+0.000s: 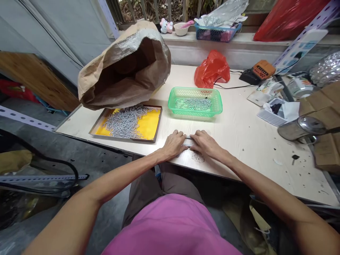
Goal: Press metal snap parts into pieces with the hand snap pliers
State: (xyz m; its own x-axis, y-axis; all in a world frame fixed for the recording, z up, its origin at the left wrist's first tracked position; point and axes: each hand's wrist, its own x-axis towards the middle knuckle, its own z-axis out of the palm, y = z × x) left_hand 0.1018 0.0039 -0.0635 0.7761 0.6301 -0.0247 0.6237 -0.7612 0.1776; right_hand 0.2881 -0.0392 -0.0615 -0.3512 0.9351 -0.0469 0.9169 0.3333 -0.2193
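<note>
Close to the table's front edge, my left hand (173, 144) and my right hand (205, 143) grip opposite ends of a small narrow grey piece (188, 138). Two thin parallel edges show between my closed fingers; its exact kind I cannot make out. Just beyond the hands stands a green plastic basket (183, 114) with small shiny metal parts (198, 103) in it. Left of my left hand lies a shallow tray (156, 129) lined in yellow, heaped with many similar metal pieces (123, 122).
A large open paper sack (106, 76) leans over the tray's back edge. Behind the basket are a red plastic bag (212, 69) and an orange-black battery pack (261, 71) with a cord. A metal mug (301, 128) and cardboard (328, 141) occupy the right side.
</note>
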